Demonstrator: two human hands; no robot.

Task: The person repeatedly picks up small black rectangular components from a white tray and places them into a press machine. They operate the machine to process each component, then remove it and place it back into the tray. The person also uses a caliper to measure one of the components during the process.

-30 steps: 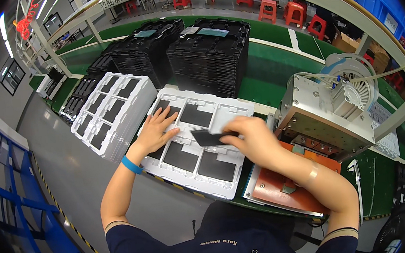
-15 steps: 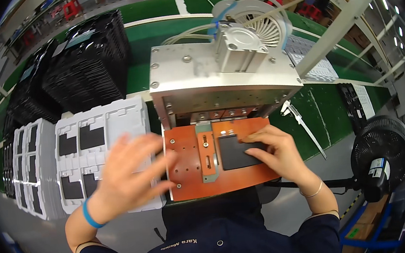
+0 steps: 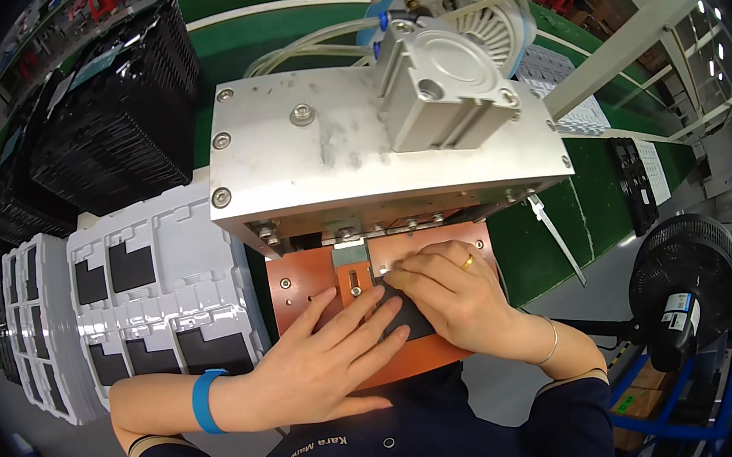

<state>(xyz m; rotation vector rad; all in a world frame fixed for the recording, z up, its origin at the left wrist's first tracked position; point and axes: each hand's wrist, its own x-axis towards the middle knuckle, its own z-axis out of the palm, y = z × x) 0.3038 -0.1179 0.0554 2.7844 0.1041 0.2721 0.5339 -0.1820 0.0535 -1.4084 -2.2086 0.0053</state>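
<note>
"Head view is showing both hands from above. Where is the black sheet (image 3: 416, 322) lying?"

"It's resting on the orange base plate (image 3: 308, 271), just right of the slotted strip (image 3: 363, 274), and both hands are partly covering it."

"And the fingers?"

"The left hand (image 3: 333, 346) is resting with its fingers spread across the strip and the sheet, its thumb standing apart. The right hand (image 3: 465, 298) is bunching its fingers together over the sheet; whether they're pinching it, I can't tell."

"Which step are you judging this to be?"

"Lining up, I'd say: the hands are apparently squaring the sheet beside the strip. The next move is calling for light, even pressure, with fingertips avoiding the metal press block (image 3: 289, 165)."

"How's the room?"

"Tight ahead: the block is overhanging the plate's far part. Leftward, the white tray (image 3: 173, 238) is sitting just beside the plate. Rightward, green counter (image 3: 517, 245) is showing between plate and caliper (image 3: 557, 241)."
</note>
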